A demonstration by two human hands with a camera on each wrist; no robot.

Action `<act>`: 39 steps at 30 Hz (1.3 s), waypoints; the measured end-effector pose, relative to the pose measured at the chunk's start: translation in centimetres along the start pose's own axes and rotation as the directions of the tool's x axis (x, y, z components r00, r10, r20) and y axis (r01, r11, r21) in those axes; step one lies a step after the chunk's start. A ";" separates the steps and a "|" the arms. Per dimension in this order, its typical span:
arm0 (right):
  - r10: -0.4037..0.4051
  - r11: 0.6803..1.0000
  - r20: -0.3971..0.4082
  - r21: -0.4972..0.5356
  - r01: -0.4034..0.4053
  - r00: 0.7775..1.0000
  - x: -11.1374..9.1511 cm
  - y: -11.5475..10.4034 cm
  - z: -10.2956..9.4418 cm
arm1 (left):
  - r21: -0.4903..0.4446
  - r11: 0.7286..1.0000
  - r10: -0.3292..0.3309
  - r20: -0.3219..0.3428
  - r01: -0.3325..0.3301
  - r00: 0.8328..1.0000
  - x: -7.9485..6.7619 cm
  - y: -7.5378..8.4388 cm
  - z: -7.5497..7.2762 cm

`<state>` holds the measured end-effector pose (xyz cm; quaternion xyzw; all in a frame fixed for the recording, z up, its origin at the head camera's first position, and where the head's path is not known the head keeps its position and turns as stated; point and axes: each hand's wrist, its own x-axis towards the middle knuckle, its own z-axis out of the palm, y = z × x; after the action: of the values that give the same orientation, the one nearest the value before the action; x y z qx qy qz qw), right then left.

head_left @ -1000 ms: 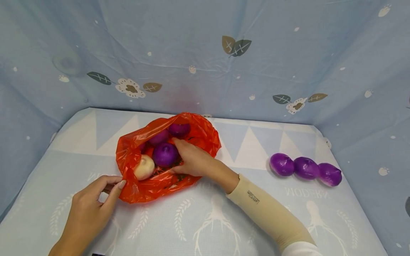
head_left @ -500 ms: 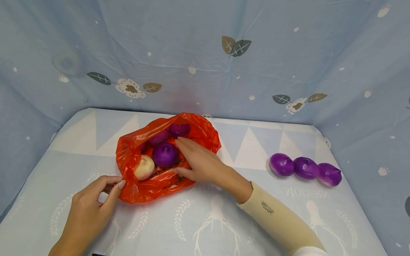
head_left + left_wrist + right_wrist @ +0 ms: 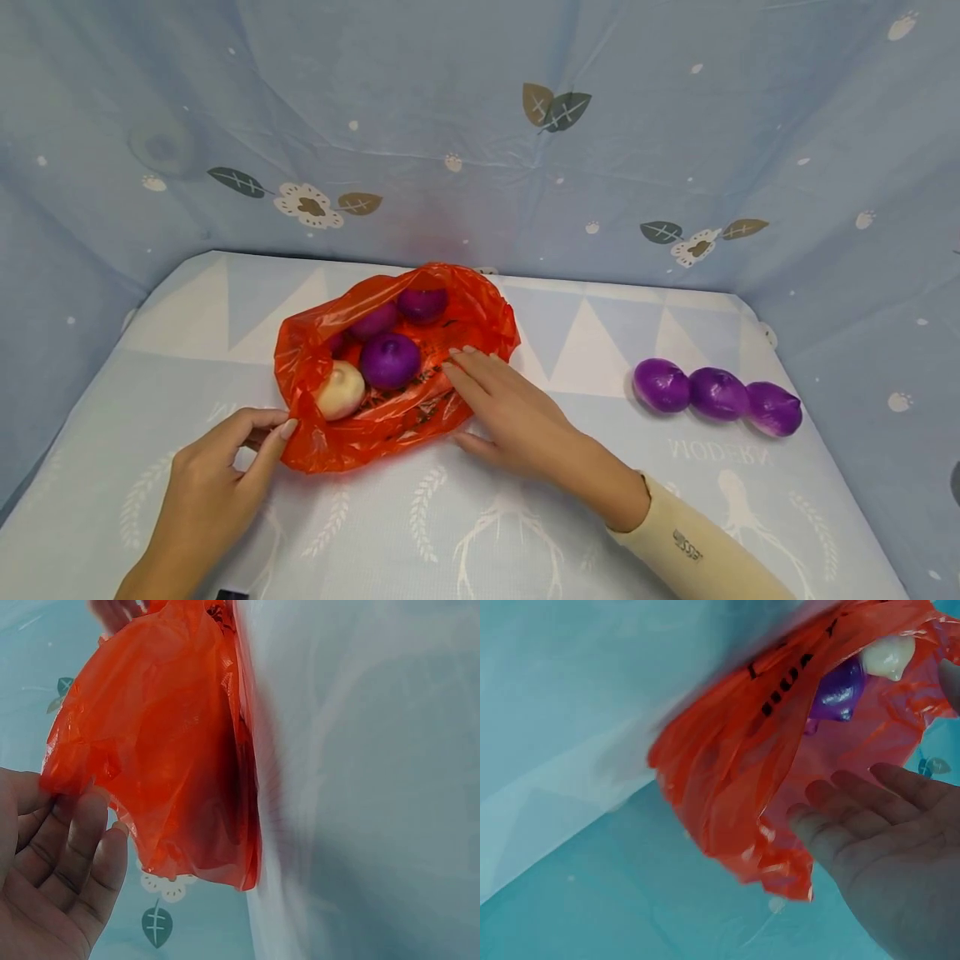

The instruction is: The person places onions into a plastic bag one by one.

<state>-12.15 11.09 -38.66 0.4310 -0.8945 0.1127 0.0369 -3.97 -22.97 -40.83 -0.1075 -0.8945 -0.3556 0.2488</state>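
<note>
At the near left of the red bag (image 3: 326,450), pinched the rim between thumb and fingers of the left hand (image 3: 213,492). Over the near right edge, held the right hand (image 3: 517,412) open with nearly straight fingers, gripping nothing; could not tell about contact with the plastic. Wore a beige sleeve (image 3: 697,533) on the right forearm.

Had the bag left of centre on the table (image 3: 375,533), with its mouth gaping upward. Inside, on the left, had a white onion (image 3: 342,392) just beside a purple onion (image 3: 391,361); farther back, had a second purple one (image 3: 374,321) and a third (image 3: 422,305) near the back rim. Made out only a sliver of more purple at far left, mostly hidden behind the film.

Well apart to the right, had three more onions (image 3: 718,394), all purple, in a slanting row, apparently touching. Behind everything, had a blue curtain (image 3: 450,75) printed with leaves and flowers. Near the left wrist, caught just the corner of a dark object (image 3: 232,595).
</note>
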 end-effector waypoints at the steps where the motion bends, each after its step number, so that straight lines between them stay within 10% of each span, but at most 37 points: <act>1: -0.001 1.000 -0.010 0.004 0.001 1.000 -0.6 0.1 -0.1 | -0.002 1.000 0.001 0.000 -0.001 1.000 0.0 0.0 0.0; 17: 0.240 0.970 -0.036 0.058 -0.238 0.970 -8.7 2.4 -3.9 | 0.001 1.000 -0.005 -0.005 0.005 1.000 0.1 0.1 0.1; 39: 0.614 0.782 -0.029 0.153 -0.604 0.789 -16.1 10.4 -6.8 | 0.009 1.000 -0.028 -0.006 0.028 1.000 -0.1 0.0 0.0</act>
<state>-10.39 31.22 -36.45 0.1159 -0.9738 0.1955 0.0037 -3.88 -22.96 -40.87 -0.0928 -0.8967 -0.3554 0.2469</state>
